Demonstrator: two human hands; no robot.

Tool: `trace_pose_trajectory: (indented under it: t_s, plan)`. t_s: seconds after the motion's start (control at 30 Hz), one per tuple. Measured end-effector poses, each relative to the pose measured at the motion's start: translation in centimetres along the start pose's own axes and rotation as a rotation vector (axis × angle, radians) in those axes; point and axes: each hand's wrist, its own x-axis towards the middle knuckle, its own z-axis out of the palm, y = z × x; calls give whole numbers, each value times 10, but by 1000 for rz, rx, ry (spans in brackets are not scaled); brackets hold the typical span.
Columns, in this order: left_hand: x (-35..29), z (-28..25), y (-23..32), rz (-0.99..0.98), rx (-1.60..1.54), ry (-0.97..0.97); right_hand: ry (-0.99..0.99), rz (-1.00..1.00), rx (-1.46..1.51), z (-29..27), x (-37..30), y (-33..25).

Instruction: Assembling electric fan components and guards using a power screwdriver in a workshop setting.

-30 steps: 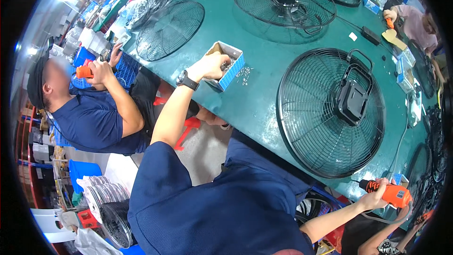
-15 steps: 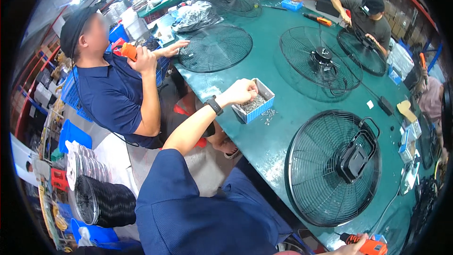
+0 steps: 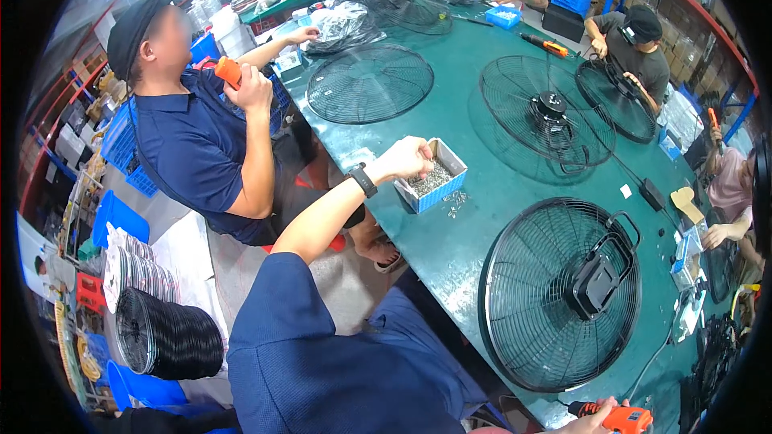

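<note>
My left hand [image 3: 408, 157], its fingers pinched together, hangs over the inner edge of a small blue-and-white box [image 3: 436, 197] full of small metal screws [image 3: 432, 180]. What the fingertips hold is too small to make out. A few loose screws lie on the table beside the box. At the lower right edge my right hand [image 3: 593, 418] grips an orange and black power screwdriver [image 3: 629, 419], with its cable running up the table. Between my hands a round black fan [image 3: 563, 293] lies with its back cover and carry handle upward.
The green table [image 3: 438, 249] bears a fan guard [image 3: 370, 84], a fan with an exposed motor [image 3: 551, 104] and plastic bags [image 3: 346, 28]. A co-worker [image 3: 189, 145] with an orange tool stands close on my left. Other people work across the table. Black guards [image 3: 173, 333] are stacked on the floor.
My left hand has risen slightly and drawn back from the screws. The co-worker on the left has moved a hand from the fan guard toward the plastic bags. My right hand still holds the screwdriver.
</note>
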Motion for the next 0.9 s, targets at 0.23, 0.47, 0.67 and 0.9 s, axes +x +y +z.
trace_pose_trajectory:
  t_s: [0.23, 0.47, 0.67, 0.9]
  plan:
    - [9, -1, -24, -19, -510, -12, -13, 42, 10, -13, -5, -5]
    - [3, 2, -11, -19, -202, -86, -35, 84, 33, -11, -6, -6]
    - [10, 9, -10, 98, 246, 34, 37, -60, 23, -9, -3, -17]
    - [5, 5, 2, -20, 229, 11, 15, -214, 79, 8, 10, -5]
